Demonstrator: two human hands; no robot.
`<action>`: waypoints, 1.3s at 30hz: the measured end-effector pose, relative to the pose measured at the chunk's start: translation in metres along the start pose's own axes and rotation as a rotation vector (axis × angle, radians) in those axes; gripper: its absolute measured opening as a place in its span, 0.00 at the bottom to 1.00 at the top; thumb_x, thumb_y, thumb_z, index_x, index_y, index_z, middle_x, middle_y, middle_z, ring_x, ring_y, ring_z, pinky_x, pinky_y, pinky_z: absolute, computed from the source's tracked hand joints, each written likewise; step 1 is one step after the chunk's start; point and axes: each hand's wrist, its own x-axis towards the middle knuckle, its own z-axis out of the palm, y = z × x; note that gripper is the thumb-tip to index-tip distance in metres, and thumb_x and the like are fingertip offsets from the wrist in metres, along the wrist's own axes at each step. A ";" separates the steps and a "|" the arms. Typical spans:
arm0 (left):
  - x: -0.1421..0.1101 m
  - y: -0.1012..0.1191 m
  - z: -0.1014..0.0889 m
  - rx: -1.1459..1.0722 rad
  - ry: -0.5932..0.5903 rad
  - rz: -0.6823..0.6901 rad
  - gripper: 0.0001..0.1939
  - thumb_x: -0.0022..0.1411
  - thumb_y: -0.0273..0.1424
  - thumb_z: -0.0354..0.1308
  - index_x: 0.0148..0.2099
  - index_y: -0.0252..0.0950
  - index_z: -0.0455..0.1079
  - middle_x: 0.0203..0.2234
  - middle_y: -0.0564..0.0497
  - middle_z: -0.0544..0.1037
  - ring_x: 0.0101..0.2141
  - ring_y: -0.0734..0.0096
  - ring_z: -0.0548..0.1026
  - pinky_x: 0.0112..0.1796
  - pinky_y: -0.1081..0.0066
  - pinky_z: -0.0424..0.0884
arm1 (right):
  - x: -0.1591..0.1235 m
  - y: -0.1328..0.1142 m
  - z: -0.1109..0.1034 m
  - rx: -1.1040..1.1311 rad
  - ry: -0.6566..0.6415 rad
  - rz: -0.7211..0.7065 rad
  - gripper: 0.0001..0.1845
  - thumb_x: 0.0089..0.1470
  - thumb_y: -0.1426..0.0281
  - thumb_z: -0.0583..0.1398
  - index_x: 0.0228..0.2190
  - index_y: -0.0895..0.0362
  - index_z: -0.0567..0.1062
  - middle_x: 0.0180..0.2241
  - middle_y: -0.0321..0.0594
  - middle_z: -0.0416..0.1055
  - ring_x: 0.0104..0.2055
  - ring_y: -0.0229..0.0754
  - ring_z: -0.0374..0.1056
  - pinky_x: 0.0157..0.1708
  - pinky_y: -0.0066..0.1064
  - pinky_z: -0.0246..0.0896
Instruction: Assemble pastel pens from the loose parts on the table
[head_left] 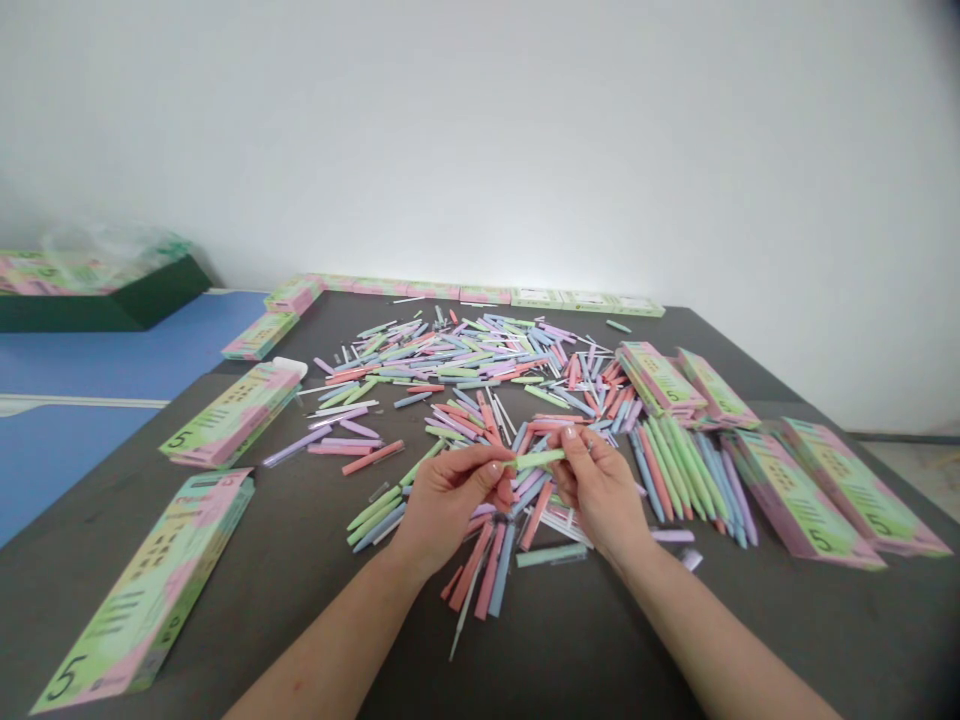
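Between my two hands a light green pen barrel (538, 459) is held level, above the middle of a pile of pen parts. My left hand (456, 497) pinches its left end with thumb and fingers. At the other end, my right hand (598, 490) is closed on it, the fingers hiding that tip. Below the hands lie loose coral, pink and blue pen pieces (504, 570) and a thin white refill (463, 612). To the right of my right hand, a row of green, blue, coral and purple pens (682, 468) lies side by side.
Many pastel pen parts (465, 355) spread over the dark table (315, 590). Printed boxes line its left side (150, 590), right side (810, 490) and back edge (480, 294). A dark green bin (150, 295) stands on a blue surface (112, 365) at left. A white wall rises behind.
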 end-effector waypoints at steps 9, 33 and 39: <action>0.005 0.007 -0.005 -0.137 0.038 0.025 0.07 0.50 0.29 0.68 0.34 0.34 0.80 0.17 0.52 0.74 0.19 0.81 0.69 0.21 0.80 0.64 | -0.003 -0.011 0.000 0.151 -0.198 0.185 0.10 0.48 0.67 0.62 0.34 0.58 0.70 0.17 0.26 0.56 0.15 0.25 0.38 0.14 0.20 0.27; 0.007 0.013 -0.007 -0.226 0.056 -0.069 0.09 0.47 0.26 0.70 0.30 0.32 0.73 0.15 0.57 0.70 0.16 0.84 0.66 0.16 0.84 0.62 | -0.008 -0.010 0.006 0.227 -0.244 0.251 0.13 0.46 0.67 0.65 0.35 0.58 0.72 0.22 0.32 0.66 0.14 0.24 0.39 0.13 0.20 0.26; 0.007 0.013 -0.008 -0.276 0.019 -0.108 0.12 0.46 0.27 0.71 0.31 0.32 0.71 0.16 0.58 0.69 0.16 0.84 0.65 0.15 0.85 0.62 | -0.009 -0.009 0.006 0.226 -0.261 0.253 0.12 0.47 0.67 0.64 0.35 0.58 0.73 0.23 0.32 0.66 0.14 0.23 0.40 0.13 0.20 0.27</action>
